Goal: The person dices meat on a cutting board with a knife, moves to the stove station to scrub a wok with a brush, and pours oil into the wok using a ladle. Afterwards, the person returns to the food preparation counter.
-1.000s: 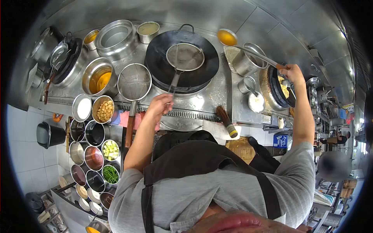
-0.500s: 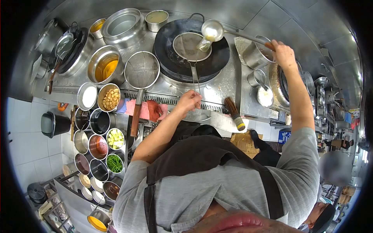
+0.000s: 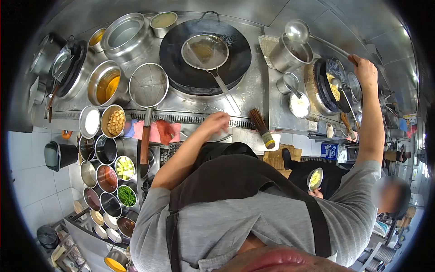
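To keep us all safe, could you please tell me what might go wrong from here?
The left hand is near the metal handle of the strainer at the wok; a bump might tip it. The ladle in the right hand might drip. The wooden handle jutting past the counter edge could be snagged.

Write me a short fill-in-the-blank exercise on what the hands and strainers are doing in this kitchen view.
1. The person's ____ hand grips the handle of the ladle.
2. The other hand is near the ____ handle of the wok strainer.
3. The wok beneath that strainer is ____ in colour.
4. The wooden-handled strainer lies on the ____ side of the wok in the picture.

Missing words: right; metal; black; left.
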{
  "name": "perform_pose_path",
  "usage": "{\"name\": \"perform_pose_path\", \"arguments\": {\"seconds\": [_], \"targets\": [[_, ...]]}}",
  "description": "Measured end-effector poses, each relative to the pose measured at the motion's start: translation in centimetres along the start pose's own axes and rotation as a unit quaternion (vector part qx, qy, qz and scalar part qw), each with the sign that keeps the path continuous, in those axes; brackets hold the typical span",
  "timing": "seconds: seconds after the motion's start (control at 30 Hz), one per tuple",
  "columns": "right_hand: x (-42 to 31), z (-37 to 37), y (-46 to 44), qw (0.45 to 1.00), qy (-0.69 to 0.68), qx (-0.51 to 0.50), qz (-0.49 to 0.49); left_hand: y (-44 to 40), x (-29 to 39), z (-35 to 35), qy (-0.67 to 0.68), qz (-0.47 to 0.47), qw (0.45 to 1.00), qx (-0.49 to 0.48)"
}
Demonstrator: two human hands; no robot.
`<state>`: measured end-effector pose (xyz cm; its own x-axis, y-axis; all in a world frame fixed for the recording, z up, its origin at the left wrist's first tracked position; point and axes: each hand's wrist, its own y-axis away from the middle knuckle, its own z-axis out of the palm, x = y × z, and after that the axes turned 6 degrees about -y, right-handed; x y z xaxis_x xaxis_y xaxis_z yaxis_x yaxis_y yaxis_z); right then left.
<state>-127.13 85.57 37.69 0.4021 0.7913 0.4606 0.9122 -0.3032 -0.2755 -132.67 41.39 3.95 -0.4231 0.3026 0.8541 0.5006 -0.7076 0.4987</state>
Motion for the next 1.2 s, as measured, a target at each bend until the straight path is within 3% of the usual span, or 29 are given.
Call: {"name": "perform_pose_path", "arguments": {"seconds": [0.1,0.23,0.33,0.43,0.57,0.63,0.7,0.77,0.97,1.0,1.07,1.2], "targets": [[0.8,2.5,-0.2,1.0,-0.004,-0.023,-0.004,3.4,-3.3,-2.3,0.017,0.005,1.0,0.021],[0.8,5.9,-0.7,0.996,0.015,-0.084,-0.016,8.7,-5.5,-5.6,-0.038,-0.083,0.995,0.038],[1.1,10.3,-1.9,0.995,0.037,-0.07,-0.064,11.8,-7.8,-7.6,-0.037,-0.113,0.989,0.089],[0.5,13.8,-3.4,0.995,0.025,-0.068,-0.074,14.1,-12.9,-9.6,-0.014,-0.169,0.968,0.183],[-1.6,14.9,-5.1,0.992,0.006,-0.112,-0.057,16.0,-24.0,-11.3,-0.079,-0.209,0.888,0.402],[-2.9,14.2,-6.0,0.991,-0.013,-0.131,-0.036,16.9,-31.9,-14.1,-0.25,-0.308,0.885,0.242],[-3.5,13.8,-6.6,0.987,-0.056,-0.146,0.028,18.2,-39.9,-13.9,-0.45,-0.253,0.839,0.169],[-3.4,14.0,-6.9,0.985,-0.089,-0.141,0.043,20.5,-35.5,-8.6,-0.505,-0.196,0.81,0.226],[-2.0,13.9,-5.7,0.964,-0.176,-0.156,0.127,21.3,-46.5,-7.0,-0.637,-0.059,0.768,-0.032],[-1.8,13.4,-5.7,0.964,-0.174,-0.155,0.126,21.7,-45.9,-6.9,-0.618,-0.081,0.782,-0.017],[-0.8,12.0,-5.3,0.912,-0.23,-0.257,0.221,21.5,-43.4,-7.1,-0.616,-0.108,0.78,0.019],[1.7,12.4,-3.2,0.929,-0.247,-0.163,0.223,19.8,-37.3,-8.8,-0.671,-0.107,0.73,0.069]]}}
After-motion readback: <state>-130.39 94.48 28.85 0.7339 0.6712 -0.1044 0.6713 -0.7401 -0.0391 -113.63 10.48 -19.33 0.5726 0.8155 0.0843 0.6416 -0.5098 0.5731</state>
